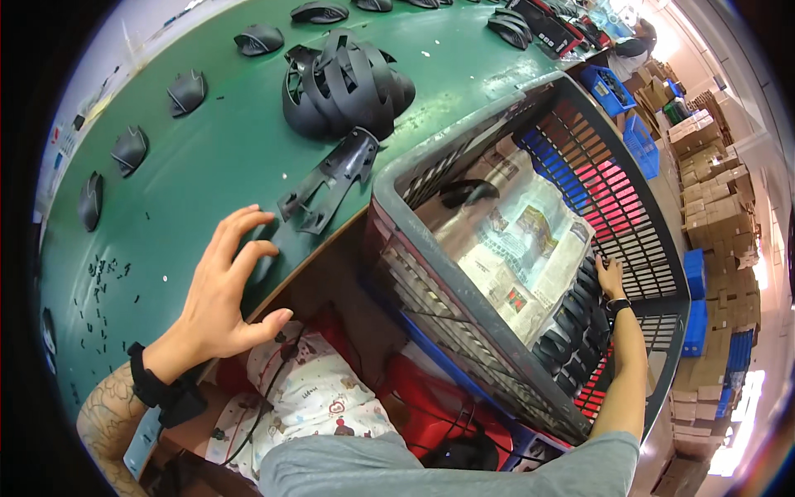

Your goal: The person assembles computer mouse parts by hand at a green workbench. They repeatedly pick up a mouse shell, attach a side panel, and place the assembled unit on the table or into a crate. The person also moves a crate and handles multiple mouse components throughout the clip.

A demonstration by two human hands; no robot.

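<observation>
My left hand hovers at the green table's front edge, fingers spread and holding nothing. Just beyond its fingertips lies a thin black plastic mouse shell with cut-out openings. Behind that sits a pile of similar black mouse shells. My right hand reaches down inside a dark grey plastic basket. Its fingers curl at the upper end of a packed row of black mouse shells; what they grip is partly hidden. Beside the row, printed newspaper covers part of the basket, and a dark shell lies beyond it.
Several black computer mice stand spaced along the table's far and left side. Small black pieces are scattered at the table's left. Blue crates and stacked cardboard boxes stand at the right. Another person is at the far right.
</observation>
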